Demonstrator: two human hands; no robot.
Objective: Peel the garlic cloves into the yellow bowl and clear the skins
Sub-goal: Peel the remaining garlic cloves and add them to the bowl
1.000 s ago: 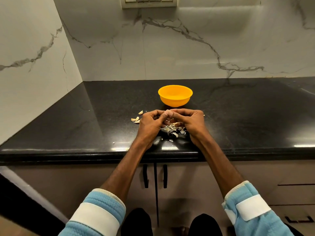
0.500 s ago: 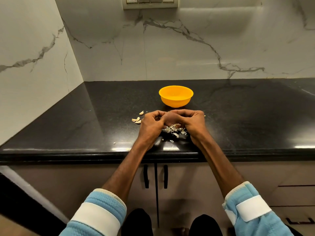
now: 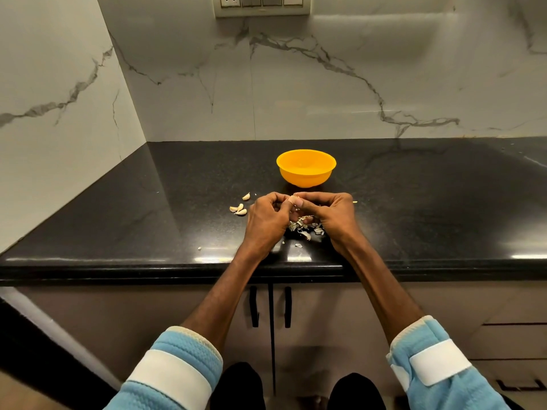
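Garlic clove [image 3: 294, 199] held mid-peel, with the bowl [image 3: 306, 170] just behind.
It is pinched by curled fingers [image 3: 313, 199] of left hand [image 3: 266, 221] and right hand [image 3: 333, 216] — skin should be nicked and dropped onto the skins [image 3: 305, 227] on the desk [image 3: 414, 202].

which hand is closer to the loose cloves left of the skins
Left. The left hand sits just right of the loose cloves; the right hand lies beyond it, further right, both pinching one clove.
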